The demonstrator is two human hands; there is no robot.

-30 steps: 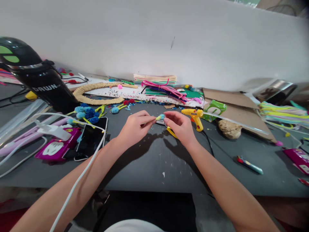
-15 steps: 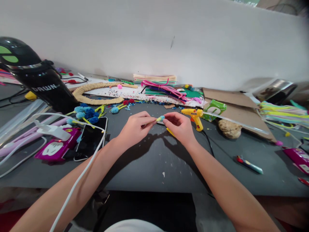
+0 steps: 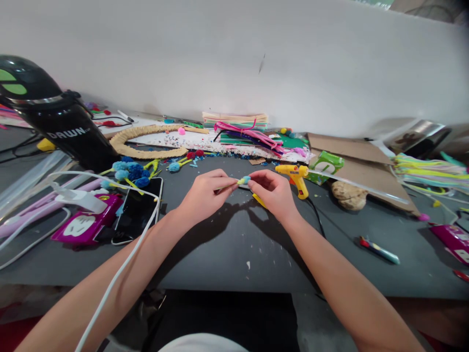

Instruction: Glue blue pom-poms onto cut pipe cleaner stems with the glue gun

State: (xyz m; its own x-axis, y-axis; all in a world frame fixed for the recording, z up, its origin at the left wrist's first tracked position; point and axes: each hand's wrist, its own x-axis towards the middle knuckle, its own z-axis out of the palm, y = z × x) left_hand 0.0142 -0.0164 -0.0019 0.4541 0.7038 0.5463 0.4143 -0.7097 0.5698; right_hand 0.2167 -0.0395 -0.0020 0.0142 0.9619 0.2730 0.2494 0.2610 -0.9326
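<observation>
Between my two hands, above the grey table, is a light blue pompom (image 3: 246,180) with a yellow-green pipe cleaner (image 3: 240,182) at its left. My left hand (image 3: 210,193) pinches the pipe cleaner between thumb and fingertips. From the other side, my right hand (image 3: 271,193) grips the pompom with thumb and forefinger, covering part of it. Just beyond my right hand lies a yellow glue gun (image 3: 297,178) on its side. A yellow object (image 3: 259,200) shows partly under the right fingers; its kind is hidden.
At left are a black bottle (image 3: 73,124), blue pompom stems (image 3: 135,173), a phone (image 3: 141,208) and a magenta power strip (image 3: 86,227); a white cable (image 3: 120,266) crosses my left forearm. A wrapped ring (image 3: 126,142) lies behind. At right are cardboard (image 3: 373,178) and a lighter (image 3: 379,250).
Almost nothing differs. Both hands keep their pinch on the pompom and pipe cleaner in the same place.
</observation>
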